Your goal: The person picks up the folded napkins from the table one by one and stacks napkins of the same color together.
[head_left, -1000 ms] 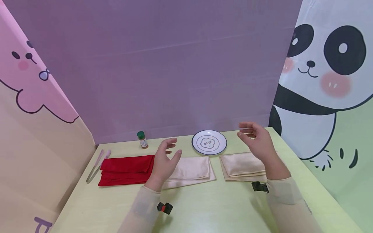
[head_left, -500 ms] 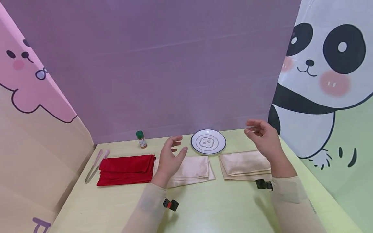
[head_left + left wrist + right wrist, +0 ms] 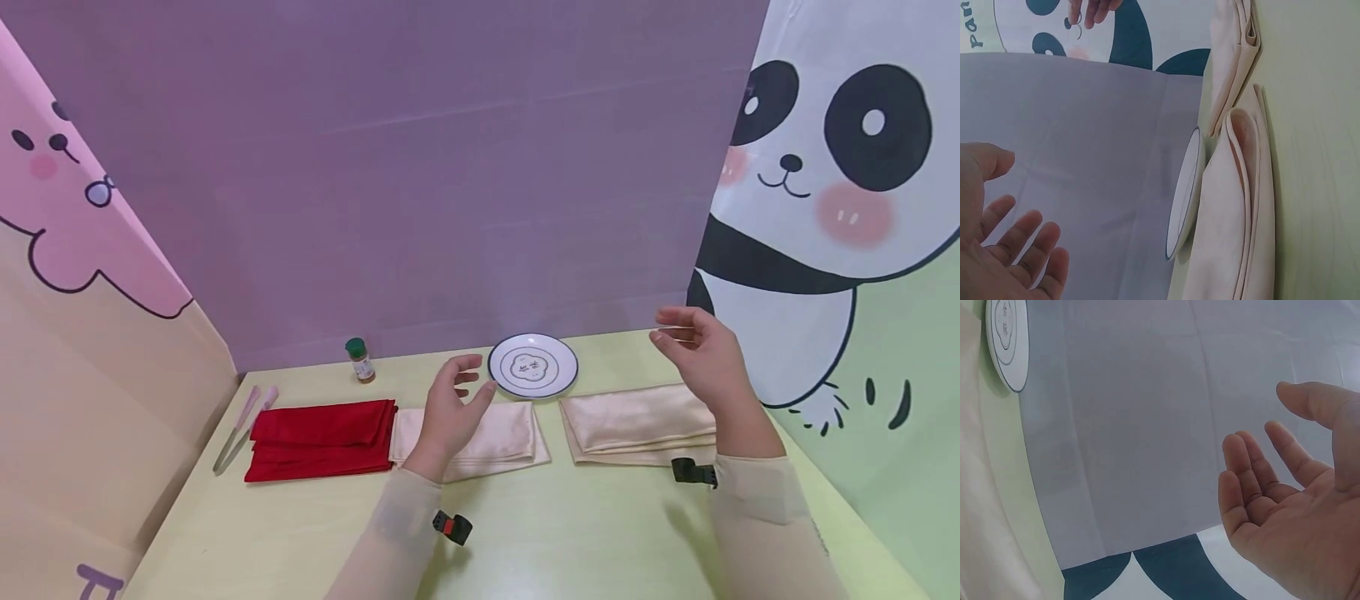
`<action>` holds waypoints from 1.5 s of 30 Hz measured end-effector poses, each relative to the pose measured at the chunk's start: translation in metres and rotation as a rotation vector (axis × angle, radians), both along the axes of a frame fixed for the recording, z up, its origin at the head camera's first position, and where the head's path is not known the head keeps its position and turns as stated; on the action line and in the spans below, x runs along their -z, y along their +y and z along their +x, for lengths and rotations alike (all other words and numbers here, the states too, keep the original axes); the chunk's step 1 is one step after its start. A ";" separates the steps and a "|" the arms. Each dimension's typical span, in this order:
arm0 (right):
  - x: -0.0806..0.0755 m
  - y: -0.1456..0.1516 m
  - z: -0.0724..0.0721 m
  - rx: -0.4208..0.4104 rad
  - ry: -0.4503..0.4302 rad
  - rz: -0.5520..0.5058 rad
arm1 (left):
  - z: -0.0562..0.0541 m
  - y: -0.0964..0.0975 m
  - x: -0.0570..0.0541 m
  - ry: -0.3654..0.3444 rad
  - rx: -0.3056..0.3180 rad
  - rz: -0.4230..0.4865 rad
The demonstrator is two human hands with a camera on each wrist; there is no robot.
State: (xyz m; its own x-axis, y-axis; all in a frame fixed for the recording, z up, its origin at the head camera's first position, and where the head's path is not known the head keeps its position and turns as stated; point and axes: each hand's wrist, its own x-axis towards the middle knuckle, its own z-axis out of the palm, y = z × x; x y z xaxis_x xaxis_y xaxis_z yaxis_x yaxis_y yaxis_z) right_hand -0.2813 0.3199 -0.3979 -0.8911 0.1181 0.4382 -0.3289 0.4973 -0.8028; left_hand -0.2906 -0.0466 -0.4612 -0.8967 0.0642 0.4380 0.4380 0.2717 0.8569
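My left hand (image 3: pixel 453 408) is raised over the middle folded cloth (image 3: pixel 506 435), which is pale pink. Its fingers are relaxed and hold nothing. My right hand (image 3: pixel 705 354) hovers above the right end of another folded cloth (image 3: pixel 637 421), cream and satiny, with fingers loosely bent and nothing between them. Part of each cloth is hidden behind a hand or forearm. A folded red cloth (image 3: pixel 322 437) lies at the left, its edge against the pink one. In the left wrist view the folded edges of the pink cloth (image 3: pixel 1229 219) show side-on.
A white plate (image 3: pixel 533 367) with a dark rim stands behind the cloths. A small green-capped jar (image 3: pixel 360 360) is at the back left. Tongs (image 3: pixel 243 429) with pink ends lie at the far left. A purple backdrop (image 3: pixel 465 167) rises at the table's rear edge.
Both hands have drifted to the right, the right one also slightly upward. The view has shifted a little. The cloths, plate, jar and tongs stay in place.
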 end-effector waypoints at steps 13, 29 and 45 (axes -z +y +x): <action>-0.001 0.012 0.005 0.088 -0.083 0.020 | -0.003 0.019 0.010 -0.025 0.016 0.024; 0.017 0.034 -0.003 0.178 -0.182 0.086 | 0.002 0.041 0.021 -0.169 0.081 -0.083; 0.036 0.045 -0.013 0.154 -0.232 0.095 | 0.003 0.055 0.033 -0.227 0.129 -0.073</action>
State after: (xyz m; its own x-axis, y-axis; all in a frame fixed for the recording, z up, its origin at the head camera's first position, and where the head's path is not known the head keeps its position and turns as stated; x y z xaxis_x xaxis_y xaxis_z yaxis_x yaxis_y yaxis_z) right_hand -0.2940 0.3646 -0.4338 -0.9437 0.2276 0.2399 -0.0565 0.6038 -0.7951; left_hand -0.2874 0.0080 -0.4938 -0.9536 0.2087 0.2168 0.2722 0.2908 0.9173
